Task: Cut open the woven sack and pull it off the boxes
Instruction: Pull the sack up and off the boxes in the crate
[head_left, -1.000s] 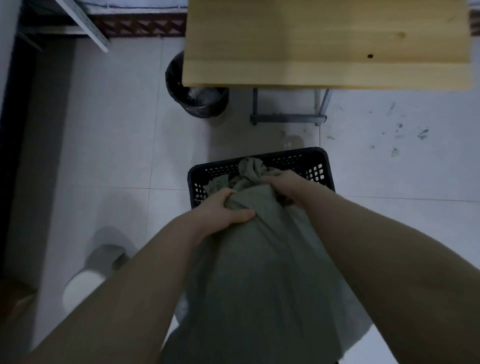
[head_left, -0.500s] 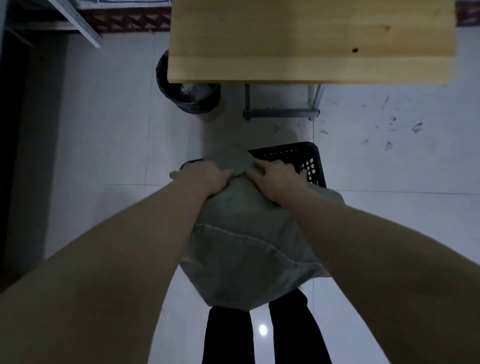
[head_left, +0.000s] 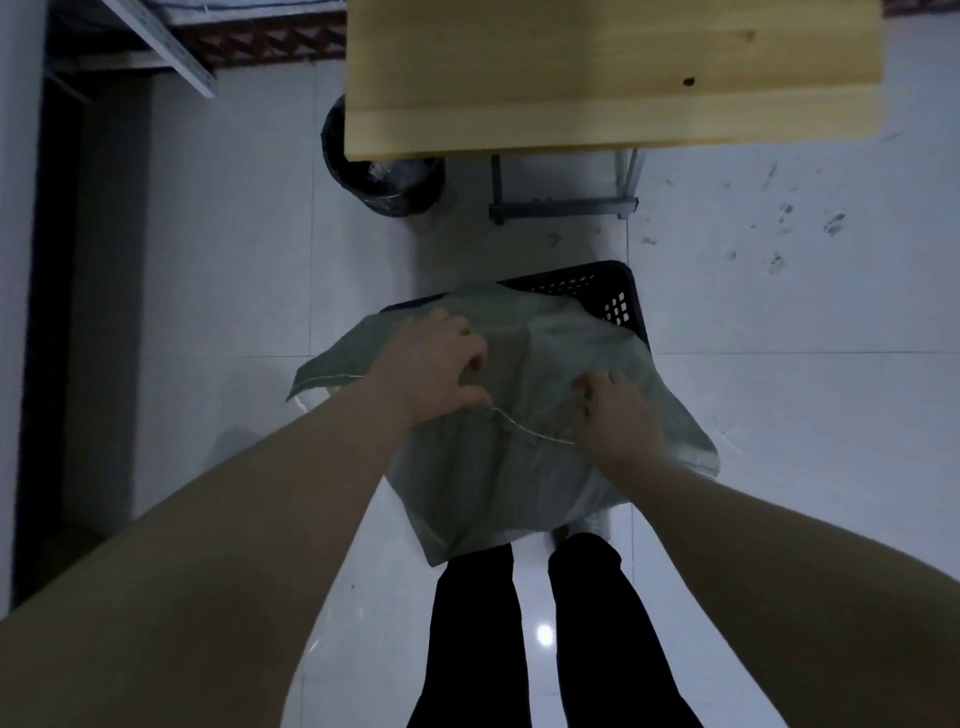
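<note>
A grey-green woven sack (head_left: 493, 478) lies spread over a black plastic crate (head_left: 618, 296) on the floor, covering most of it; only the crate's far right corner shows. A pale stitched seam crosses the sack. My left hand (head_left: 436, 358) rests on the sack's upper left part with curled fingers gripping the fabric. To the right, my right hand (head_left: 618, 410) pinches the sack next to the seam. No boxes are in sight; whatever the crate holds is hidden under the sack.
A wooden table (head_left: 613, 78) stands just beyond the crate, with its metal foot (head_left: 561, 208) on the tiles. Beside it, a black bin (head_left: 384, 176) sits to the left. My dark-trousered legs (head_left: 530, 623) stand below the sack. A dark doorway (head_left: 52, 312) lies at far left.
The bunched sack has been flattened and spread out over the crate. Both hands moved down and apart across the fabric.
</note>
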